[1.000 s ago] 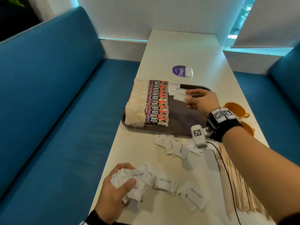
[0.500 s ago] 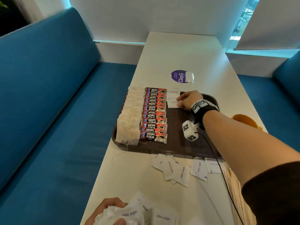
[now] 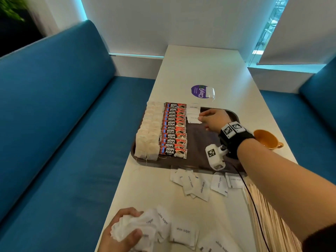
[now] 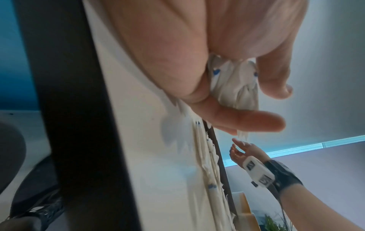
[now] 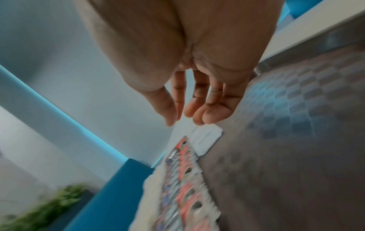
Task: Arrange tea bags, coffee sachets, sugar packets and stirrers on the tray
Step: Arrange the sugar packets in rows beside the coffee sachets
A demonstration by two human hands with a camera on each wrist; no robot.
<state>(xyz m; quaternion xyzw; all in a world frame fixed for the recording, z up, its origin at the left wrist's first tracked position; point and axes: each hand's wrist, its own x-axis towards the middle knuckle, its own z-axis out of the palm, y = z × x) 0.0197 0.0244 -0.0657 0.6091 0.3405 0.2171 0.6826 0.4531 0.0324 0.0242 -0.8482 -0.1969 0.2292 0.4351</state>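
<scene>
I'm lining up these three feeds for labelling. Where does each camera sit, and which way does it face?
Head: on the head, looking down the table at the tray; both hands and the right forearm show.
Left wrist: under the left hand, along fingers gripping sugar packets.
Right wrist: under the right hand, facing its loose fingers over the tray.
Shared: head and right wrist both show the coffee sachets.

— What surrounds the long white table [image 3: 203,70]?
— Blue upholstered benches [image 3: 54,115] on both sides, a pale wall [image 3: 163,20] behind, lowered window blinds [image 3: 305,30] at right, cyan light along the sill, and foliage [image 3: 11,6] at upper left.
</scene>
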